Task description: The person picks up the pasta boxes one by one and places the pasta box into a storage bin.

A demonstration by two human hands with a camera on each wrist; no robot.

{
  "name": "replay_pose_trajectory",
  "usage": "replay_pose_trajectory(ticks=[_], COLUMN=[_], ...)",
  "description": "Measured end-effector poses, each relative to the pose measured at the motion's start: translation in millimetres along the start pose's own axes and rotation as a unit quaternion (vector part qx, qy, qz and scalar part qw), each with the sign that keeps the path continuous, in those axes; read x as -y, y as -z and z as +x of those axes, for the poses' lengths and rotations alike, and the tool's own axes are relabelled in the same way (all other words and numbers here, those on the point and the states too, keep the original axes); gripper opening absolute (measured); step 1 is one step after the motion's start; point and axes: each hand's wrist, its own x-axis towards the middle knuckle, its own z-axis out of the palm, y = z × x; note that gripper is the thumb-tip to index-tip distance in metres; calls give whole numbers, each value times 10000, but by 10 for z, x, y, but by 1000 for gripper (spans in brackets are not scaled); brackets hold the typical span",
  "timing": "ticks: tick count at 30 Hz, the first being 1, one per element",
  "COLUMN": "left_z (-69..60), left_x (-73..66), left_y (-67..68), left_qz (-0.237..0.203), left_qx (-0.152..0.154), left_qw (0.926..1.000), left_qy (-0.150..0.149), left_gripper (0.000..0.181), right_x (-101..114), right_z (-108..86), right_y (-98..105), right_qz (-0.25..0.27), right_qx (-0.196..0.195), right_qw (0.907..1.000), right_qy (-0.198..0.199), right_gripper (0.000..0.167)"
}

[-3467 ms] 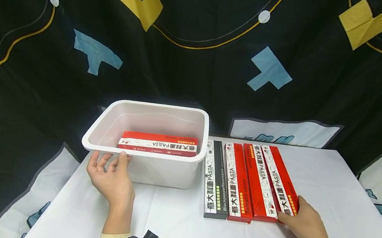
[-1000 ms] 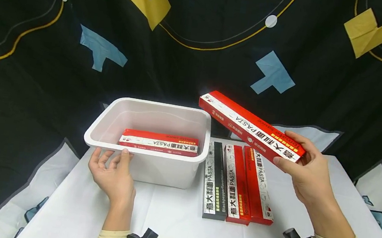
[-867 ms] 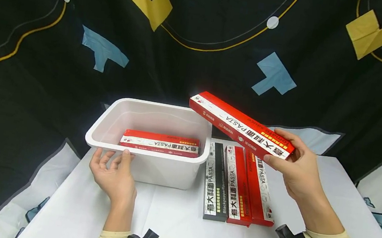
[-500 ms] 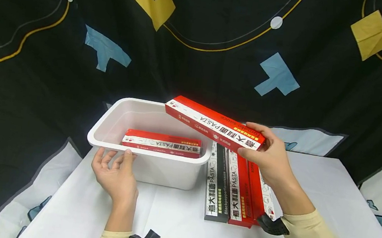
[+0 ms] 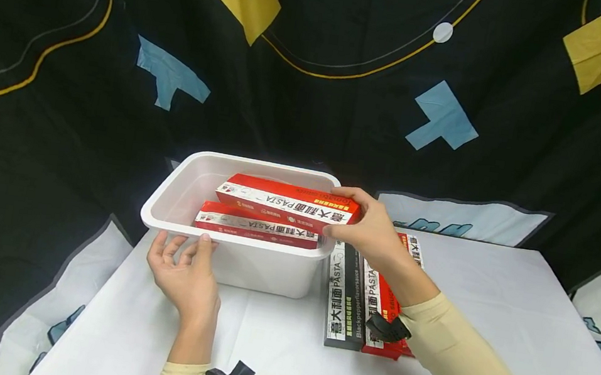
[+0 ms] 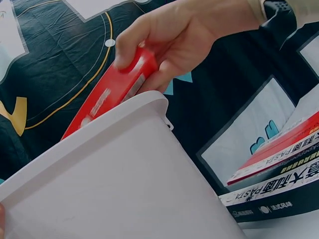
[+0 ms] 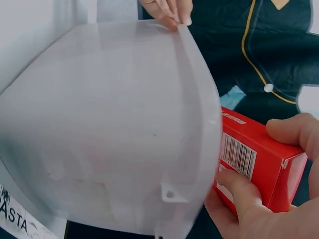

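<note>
My right hand [image 5: 364, 224] grips the right end of a red pasta box [image 5: 287, 203], tilted at the mouth of a white plastic bin [image 5: 261, 268]. Another red pasta box [image 5: 255, 226] lies inside, in front of and below the held one. In the right wrist view, the thumb and fingers pinch the held box's end [image 7: 259, 164], beside the bin's rim. My left hand [image 5: 186, 277] holds the bin's front rim near its left corner; the right wrist view shows its fingertips [image 7: 172, 12] at that rim. Only a sliver of the left hand shows in the left wrist view.
Right of the bin, a dark pasta box [image 5: 345, 301] and red pasta boxes [image 5: 385, 300] lie side by side on the white table [image 5: 468, 298], partly hidden by the right forearm. A black curtain [image 5: 309, 119] hangs behind the table.
My right hand has lifted the rightmost red pasta box from the row and carried it left, then lowered it to the bin's mouth. The left hand stays at the rim.
</note>
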Motion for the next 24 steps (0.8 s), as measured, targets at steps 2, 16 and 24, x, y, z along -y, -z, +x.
replay_pose_trajectory(ticks=[2,16,24], left_z=[5,14,9], left_x=[-1,-12,-15], left_y=[-1,-9,-1], left_qz=[13,-275,-231], left_qx=[-4,-3,45], left_qw=[10000,9996,9997], left_qy=[10,78,8], left_gripper=[73,71,72], right_x=[-6,-65,-39], right_z=[65,478,691], right_y=[-55,-270,-316], right_qz=[-96,-1017,-1046], right_qx=[71,457,686], right_qw=[9999,9931,9905], right_qy=[-121,-368,-578], right_gripper=[68,70,71])
